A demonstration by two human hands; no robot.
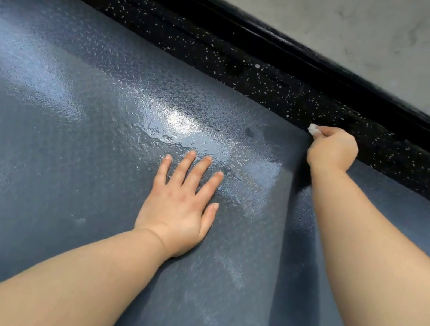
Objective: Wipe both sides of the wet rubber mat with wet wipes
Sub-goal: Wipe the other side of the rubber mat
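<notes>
Here, left hand [181, 208] lies flat, fingers spread, at frame centre on the wet blue-grey rubber mat [69, 137] filling the lower left, while right hand [332, 149], upper right, pinches a white wet wipe [313, 129] at the mat's far edge beside black speckled floor [229, 44]

A: Showing a bare left hand [180, 208], carrying short, plain nails [191, 154].

B: Showing a bare right hand [332, 149] as well. Running uncovered along the left forearm [72, 281] and right forearm [377, 263], smooth and rounded, to the edge of view.
</notes>
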